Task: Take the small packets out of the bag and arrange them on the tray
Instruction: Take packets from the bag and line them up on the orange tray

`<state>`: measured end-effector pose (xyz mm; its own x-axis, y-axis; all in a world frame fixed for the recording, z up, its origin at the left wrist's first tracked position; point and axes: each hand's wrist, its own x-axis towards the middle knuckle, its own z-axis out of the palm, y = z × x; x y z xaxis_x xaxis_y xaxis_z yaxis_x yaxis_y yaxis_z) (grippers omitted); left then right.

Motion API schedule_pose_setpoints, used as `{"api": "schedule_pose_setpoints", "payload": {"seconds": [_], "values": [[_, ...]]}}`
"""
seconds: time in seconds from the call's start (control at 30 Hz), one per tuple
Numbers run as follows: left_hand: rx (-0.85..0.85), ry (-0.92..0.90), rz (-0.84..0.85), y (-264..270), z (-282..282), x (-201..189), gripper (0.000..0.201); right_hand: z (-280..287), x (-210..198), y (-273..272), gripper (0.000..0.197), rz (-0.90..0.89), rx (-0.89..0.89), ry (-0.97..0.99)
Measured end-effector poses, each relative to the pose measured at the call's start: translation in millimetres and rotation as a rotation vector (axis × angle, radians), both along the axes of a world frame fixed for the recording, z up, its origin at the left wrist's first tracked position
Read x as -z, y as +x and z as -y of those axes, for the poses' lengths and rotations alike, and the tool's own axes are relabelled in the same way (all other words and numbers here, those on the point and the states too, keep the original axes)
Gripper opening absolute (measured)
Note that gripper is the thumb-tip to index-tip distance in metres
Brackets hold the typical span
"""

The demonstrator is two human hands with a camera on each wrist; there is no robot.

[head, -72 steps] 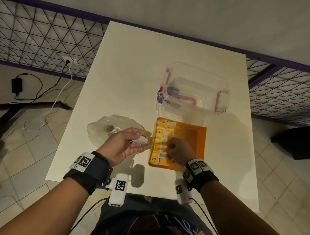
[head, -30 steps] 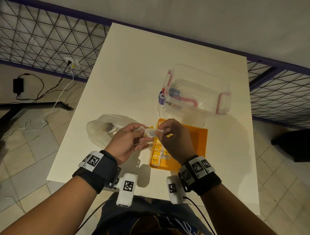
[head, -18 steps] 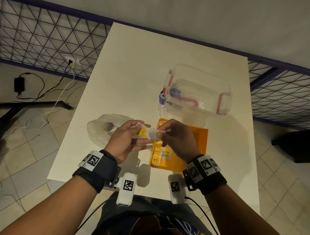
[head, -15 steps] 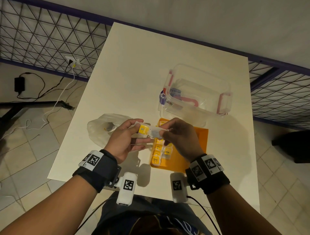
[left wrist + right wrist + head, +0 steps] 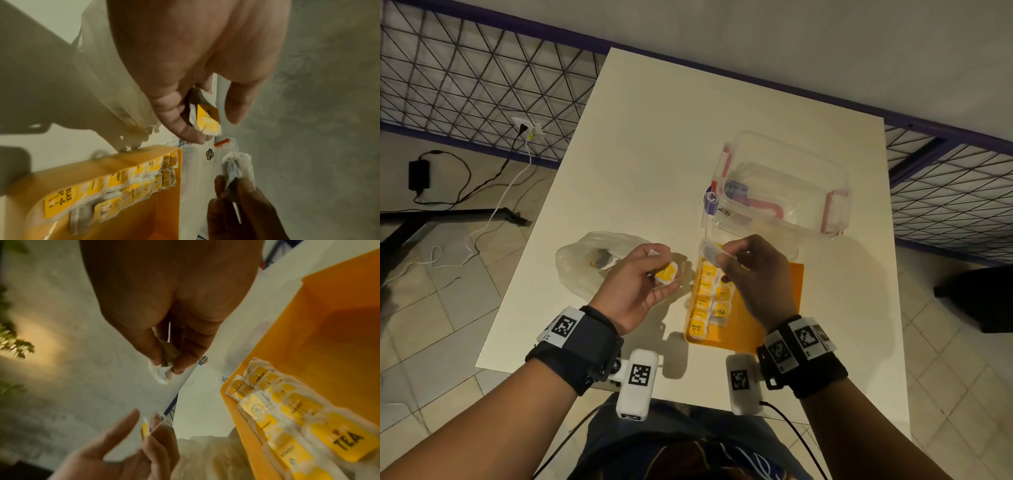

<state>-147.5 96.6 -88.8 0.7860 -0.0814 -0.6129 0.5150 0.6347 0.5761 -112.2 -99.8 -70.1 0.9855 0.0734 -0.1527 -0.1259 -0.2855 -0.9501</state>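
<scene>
Between thumb and fingers, my left hand [image 5: 667, 272] pinches a small yellow-labelled tea packet [image 5: 666, 274] [image 5: 207, 120], just left of the orange tray [image 5: 787, 284]. A white packet [image 5: 709, 251] [image 5: 162, 375] is pinched by my right hand [image 5: 719, 257] above the tray's far left corner. Two rows holding several yellow packets [image 5: 709, 301] [image 5: 287, 415] lie along the tray's left side. The thin translucent plastic bag [image 5: 582, 263] lies on the table behind my left hand; its contents are barely visible.
A clear plastic container [image 5: 784, 185] with red latches stands just beyond the tray. The white table [image 5: 671, 144] ends close to my body and on the left near the bag. The right half of the tray floor is bare orange.
My hands, joined around the packets a second ago, have come apart. The right hand drew the white packet off to the right over the tray; the left kept the yellow-labelled one.
</scene>
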Motion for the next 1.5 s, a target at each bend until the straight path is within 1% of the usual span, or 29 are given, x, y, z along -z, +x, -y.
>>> {"api": "schedule_pose_setpoints", "payload": {"seconds": [0.07,0.13,0.17,0.23,0.33,0.43,0.5,0.53,0.57,0.63,0.67,0.73,0.8,0.87,0.97,1.1,1.17,1.2,1.37,1.43,1.5], "values": [[0.066,0.008,-0.001,-1,5,-1,0.009,-3,6,-3,0.012,0.168,-0.062,-0.130],[0.130,0.039,0.018,-2,10,-2,0.018,-6,14,-6,0.015,0.308,-0.156,-0.222],[0.152,0.068,0.035,-3,13,-2,0.023,-6,17,-8,0.016,0.346,-0.202,-0.257],[0.167,0.133,0.050,-2,16,-1,0.032,-7,22,-13,0.015,0.390,-0.287,-0.291],[0.126,0.196,0.025,1,16,3,0.037,-6,26,-18,0.019,0.404,-0.385,-0.290],[0.119,0.264,0.029,3,16,8,0.034,-5,24,-20,0.016,0.411,-0.427,-0.258],[0.109,0.311,0.032,4,15,11,0.031,-5,22,-19,0.009,0.385,-0.409,-0.212],[0.108,0.334,0.036,4,14,12,0.030,-5,20,-18,0.007,0.348,-0.368,-0.192],[0.116,0.362,0.045,4,14,12,0.028,-4,18,-15,0.008,0.311,-0.312,-0.192],[0.145,0.422,0.079,3,14,11,0.019,-3,15,-10,0.017,0.271,-0.215,-0.243],[0.160,0.447,0.097,3,15,10,0.013,-2,14,-6,0.020,0.255,-0.210,-0.281],[0.189,0.487,0.134,1,15,9,0.009,-2,11,-1,0.014,0.187,-0.242,-0.325],[0.245,0.534,0.169,0,15,9,0.011,-1,6,1,0.005,0.120,-0.270,-0.319],[0.294,0.562,0.192,-1,15,9,0.014,0,2,2,0.006,0.101,-0.286,-0.294],[0.319,0.556,0.213,-2,16,8,0.015,2,0,3,0.008,0.086,-0.313,-0.310],[0.280,0.524,0.188,-2,14,8,0.019,13,-3,12,0.013,0.206,-0.250,-0.431],[0.261,0.512,0.169,-3,10,11,0.019,21,-10,19,0.011,0.183,-0.200,-0.404],[0.254,0.507,0.162,-4,9,11,0.019,26,-11,22,0.009,0.177,-0.190,-0.421],[0.243,0.487,0.134,-5,6,16,0.018,43,-9,27,0.013,0.154,-0.189,-0.650],[0.243,0.479,0.130,-5,5,17,0.018,48,-6,27,0.012,0.165,-0.171,-0.708],[0.240,0.469,0.127,-6,4,18,0.018,51,-3,25,0.010,0.153,-0.170,-0.708]]}}
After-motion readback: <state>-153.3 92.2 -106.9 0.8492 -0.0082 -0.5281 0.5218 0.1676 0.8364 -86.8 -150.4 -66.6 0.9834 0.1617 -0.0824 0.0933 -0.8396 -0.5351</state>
